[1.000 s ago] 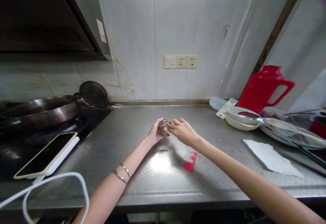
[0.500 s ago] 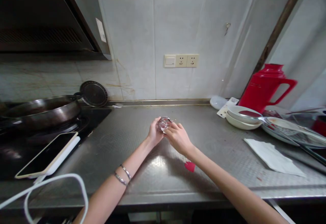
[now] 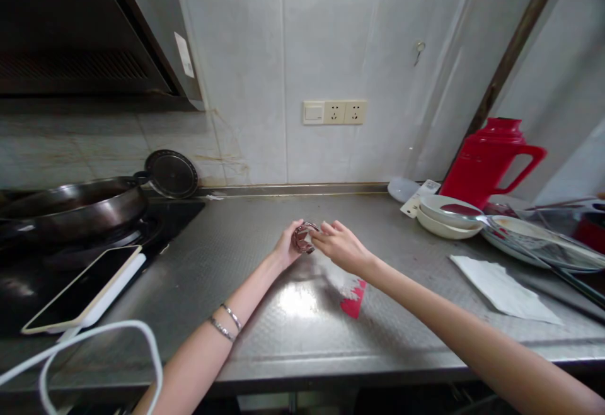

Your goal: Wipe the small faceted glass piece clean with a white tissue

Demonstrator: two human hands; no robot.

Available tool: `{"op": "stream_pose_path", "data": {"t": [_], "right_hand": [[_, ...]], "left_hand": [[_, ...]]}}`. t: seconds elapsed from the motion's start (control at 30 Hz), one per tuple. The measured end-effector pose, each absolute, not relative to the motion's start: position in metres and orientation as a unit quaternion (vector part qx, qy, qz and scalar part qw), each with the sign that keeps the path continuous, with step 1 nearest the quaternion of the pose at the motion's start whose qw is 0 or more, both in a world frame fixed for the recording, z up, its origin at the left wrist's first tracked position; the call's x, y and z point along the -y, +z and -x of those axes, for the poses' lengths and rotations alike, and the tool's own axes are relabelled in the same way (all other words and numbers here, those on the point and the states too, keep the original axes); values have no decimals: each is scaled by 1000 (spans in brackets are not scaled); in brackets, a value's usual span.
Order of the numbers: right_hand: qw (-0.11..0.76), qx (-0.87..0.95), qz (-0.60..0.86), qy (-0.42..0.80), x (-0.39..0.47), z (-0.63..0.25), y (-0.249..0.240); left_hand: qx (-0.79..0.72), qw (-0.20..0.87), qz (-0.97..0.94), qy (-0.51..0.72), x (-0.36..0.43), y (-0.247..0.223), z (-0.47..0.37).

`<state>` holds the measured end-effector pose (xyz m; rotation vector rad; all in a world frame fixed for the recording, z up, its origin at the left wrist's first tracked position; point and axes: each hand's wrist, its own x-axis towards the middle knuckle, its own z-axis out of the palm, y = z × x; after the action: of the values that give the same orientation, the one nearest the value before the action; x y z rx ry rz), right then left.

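My left hand point(image 3: 287, 246) is wrapped round the side of a small, shiny, reddish-brown round thing point(image 3: 303, 246) with a glossy curved rim. Its kind I cannot make out. From the right, my right hand point(image 3: 341, 246) reaches to that rim with bent fingers drawn together. A small pale bit seems to show by its fingertips, too small to name. Both hands are above the metal counter point(image 3: 246, 238). Below the right wrist lies a red piece point(image 3: 352, 305) with a jagged, pale edge.
On the left, a phone point(image 3: 82, 289) with a white cable point(image 3: 142, 327) lies by a wide pan point(image 3: 80, 213) on the stove. At right are a white napkin point(image 3: 503, 290), stacked bowls point(image 3: 447, 229), plates with utensils and a red thermos jug point(image 3: 489, 163).
My right hand has shifted slightly right, away from the left palm. The clear, pale round shape seen inside the shiny thing no longer shows, and more of the red piece is visible.
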<state>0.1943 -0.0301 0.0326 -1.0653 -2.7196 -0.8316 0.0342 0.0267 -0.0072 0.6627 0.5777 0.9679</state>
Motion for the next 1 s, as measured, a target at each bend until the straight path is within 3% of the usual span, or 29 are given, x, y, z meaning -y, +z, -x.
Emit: {"op": "stream_pose_path", "data": {"t": [0.3,0.43,0.53,0.67,0.83,1.0], "right_hand": [[206,802,555,-77,62,-142,-4],[243,775,582,-40,58,-140,-4],[213,811,541,-66,50,-156,1],[111,873,449,-153,41,-185,17],[-17,921,297,-250,28,-210,39],[-16,916,302,-262,24,-213,36]], "left_hand": [[-223,762,-325,514,-16,-8,-42],[-208,758,-320,529,-10,-2,-42],[-179,780,-324,505,-9,4,-39],[-152,820,-326,446,-17,5,-28],[-269,848,-297,347,-30,-7,-23],[-323,822,-295,364,-29,-12,-33]]}}
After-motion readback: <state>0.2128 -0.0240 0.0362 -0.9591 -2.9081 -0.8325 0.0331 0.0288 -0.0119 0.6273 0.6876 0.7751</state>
